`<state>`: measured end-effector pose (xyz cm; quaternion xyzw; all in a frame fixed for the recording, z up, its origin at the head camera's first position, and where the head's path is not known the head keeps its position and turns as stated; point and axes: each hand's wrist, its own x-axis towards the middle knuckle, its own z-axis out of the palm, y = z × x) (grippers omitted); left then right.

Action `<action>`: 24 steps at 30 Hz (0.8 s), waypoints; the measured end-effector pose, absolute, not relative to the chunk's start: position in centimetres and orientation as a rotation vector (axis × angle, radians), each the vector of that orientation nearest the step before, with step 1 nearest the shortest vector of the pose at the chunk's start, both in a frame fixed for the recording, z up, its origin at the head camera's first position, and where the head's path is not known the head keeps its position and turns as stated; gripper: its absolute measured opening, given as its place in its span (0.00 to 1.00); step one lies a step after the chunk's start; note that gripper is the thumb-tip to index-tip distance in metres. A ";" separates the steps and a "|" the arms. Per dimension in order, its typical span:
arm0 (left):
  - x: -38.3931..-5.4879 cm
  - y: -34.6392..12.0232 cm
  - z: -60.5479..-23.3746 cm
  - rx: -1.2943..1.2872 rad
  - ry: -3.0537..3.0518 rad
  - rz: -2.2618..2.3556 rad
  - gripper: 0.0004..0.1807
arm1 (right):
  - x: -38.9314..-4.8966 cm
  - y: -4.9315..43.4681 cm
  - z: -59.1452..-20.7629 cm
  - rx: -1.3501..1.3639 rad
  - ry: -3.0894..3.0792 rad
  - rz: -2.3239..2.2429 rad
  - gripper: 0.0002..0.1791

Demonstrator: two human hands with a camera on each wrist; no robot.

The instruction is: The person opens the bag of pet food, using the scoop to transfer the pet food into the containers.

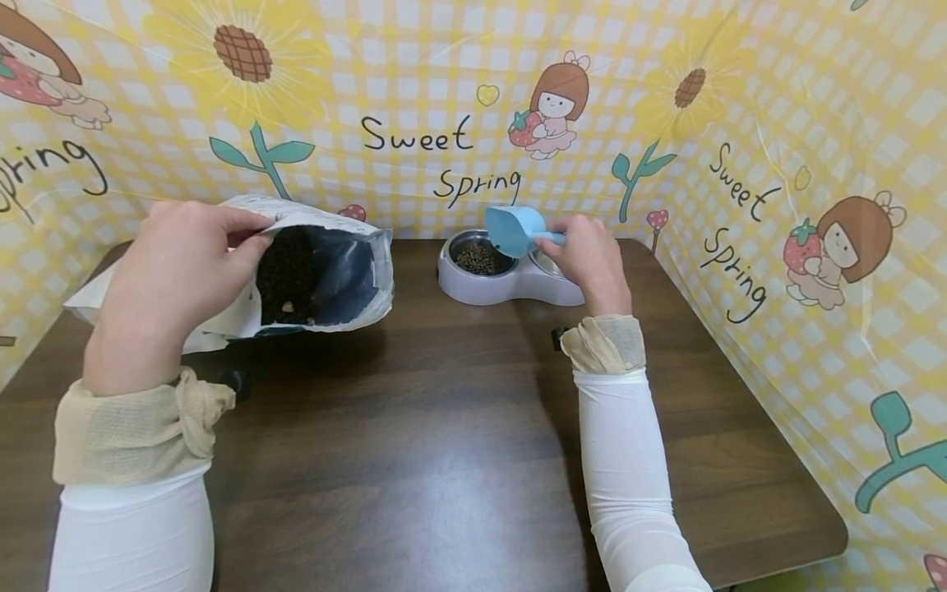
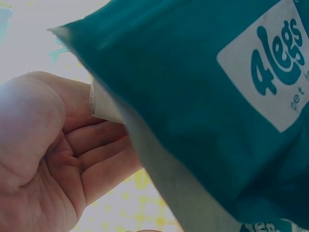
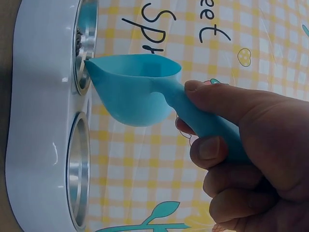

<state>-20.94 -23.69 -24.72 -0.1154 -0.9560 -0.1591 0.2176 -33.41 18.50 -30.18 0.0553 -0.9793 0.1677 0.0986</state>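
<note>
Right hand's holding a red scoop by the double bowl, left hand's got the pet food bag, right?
The scoop is light blue, not red, in the right wrist view. The right hand holds it by the double bowl; the left hand holds the pet food bag.

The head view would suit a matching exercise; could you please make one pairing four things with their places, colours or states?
1. scoop
2. bag
3. double feeder
4. table

A. dark brown
B. gripped by the right hand
C. standing on the table
D. pinched at its opening by the left hand

Pairs: 1-B, 2-D, 3-C, 4-A
</note>
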 end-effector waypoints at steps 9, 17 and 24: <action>-20.9 -23.6 -24.7 -0.308 -2.660 -0.453 0.16 | -33.4 18.6 -30.0 0.111 -2.889 0.605 0.22; -20.9 -23.7 -24.7 -0.337 -2.637 -0.448 0.15 | -33.4 19.2 -29.3 0.061 -2.925 1.018 0.25; -20.8 -23.7 -24.7 -0.349 -2.631 -0.442 0.15 | -33.1 19.2 -28.8 0.054 -2.939 1.352 0.22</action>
